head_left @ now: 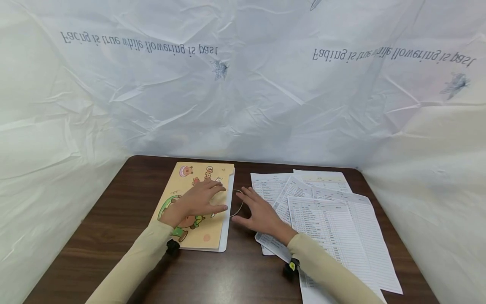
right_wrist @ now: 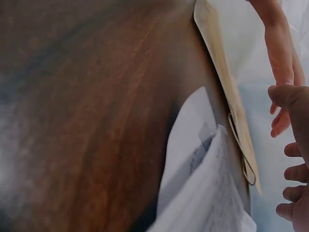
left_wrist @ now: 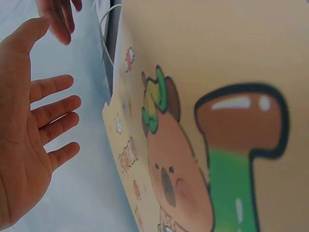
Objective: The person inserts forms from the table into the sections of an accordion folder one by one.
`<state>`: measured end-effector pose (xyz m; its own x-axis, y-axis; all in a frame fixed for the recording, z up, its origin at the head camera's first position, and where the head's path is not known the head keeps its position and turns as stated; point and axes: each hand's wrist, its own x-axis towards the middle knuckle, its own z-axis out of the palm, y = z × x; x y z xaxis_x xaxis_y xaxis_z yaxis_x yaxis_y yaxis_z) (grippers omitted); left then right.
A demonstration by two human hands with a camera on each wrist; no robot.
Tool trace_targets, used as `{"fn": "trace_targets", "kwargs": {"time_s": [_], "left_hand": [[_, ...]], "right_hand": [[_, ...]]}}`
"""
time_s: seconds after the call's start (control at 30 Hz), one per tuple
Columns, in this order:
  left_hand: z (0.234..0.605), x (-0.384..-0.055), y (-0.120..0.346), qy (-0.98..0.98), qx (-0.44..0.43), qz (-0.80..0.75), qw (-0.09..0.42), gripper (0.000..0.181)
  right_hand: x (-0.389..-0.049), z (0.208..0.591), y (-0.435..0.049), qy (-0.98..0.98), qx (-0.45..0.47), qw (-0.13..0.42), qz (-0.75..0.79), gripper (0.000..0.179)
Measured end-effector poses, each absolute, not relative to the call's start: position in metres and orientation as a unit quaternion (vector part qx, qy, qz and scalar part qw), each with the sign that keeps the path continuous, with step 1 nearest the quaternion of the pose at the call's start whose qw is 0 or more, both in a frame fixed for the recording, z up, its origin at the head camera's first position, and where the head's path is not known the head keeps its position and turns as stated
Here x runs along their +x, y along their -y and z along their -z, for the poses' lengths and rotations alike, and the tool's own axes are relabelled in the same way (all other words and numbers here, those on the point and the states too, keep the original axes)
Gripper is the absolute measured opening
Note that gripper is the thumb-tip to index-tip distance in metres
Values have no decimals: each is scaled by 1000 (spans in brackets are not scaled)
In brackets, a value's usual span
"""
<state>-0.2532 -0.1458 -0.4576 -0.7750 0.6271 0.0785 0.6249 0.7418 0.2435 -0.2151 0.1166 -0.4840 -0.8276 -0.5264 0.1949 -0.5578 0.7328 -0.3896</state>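
Note:
A cream-yellow cartoon folder (head_left: 171, 181) lies on the dark wooden table, its white inner edge showing along the right side. A thin white cord loop (head_left: 241, 207) sticks out from that side. Over the folder hovers my left hand (head_left: 201, 198), fingers spread and holding nothing; in the left wrist view the folder's printed bear (left_wrist: 174, 164) lies beside the palm. My right hand (head_left: 262, 213) is held between the folder and the papers, close by the loop, its fingers apart with nothing in them. The right wrist view shows the loop (right_wrist: 241, 154) along the folder's edge (right_wrist: 227, 77).
Several printed sheets (head_left: 322, 232) overlap loosely on the right half of the table, partly under my right forearm. Wood (head_left: 114, 219) of the tabletop shows left of the folder. White plastic sheeting (head_left: 243, 105) hangs behind the table and at both sides.

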Motion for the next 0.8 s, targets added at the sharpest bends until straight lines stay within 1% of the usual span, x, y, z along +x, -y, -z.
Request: {"fn": "trace_targets", "kwargs": {"time_s": [0.2, 0.6, 0.8], "left_hand": [[463, -252, 141, -934, 338, -115, 16, 71], [476, -249, 138, -934, 341, -102, 35, 72], [479, -248, 138, -936, 336, -98, 44, 72]], "right_hand": [[-221, 490, -108, 928, 306, 10, -215, 80], [-226, 499, -98, 932, 309, -30, -187, 84], [-228, 500, -96, 932, 318, -39, -168, 87]]}}
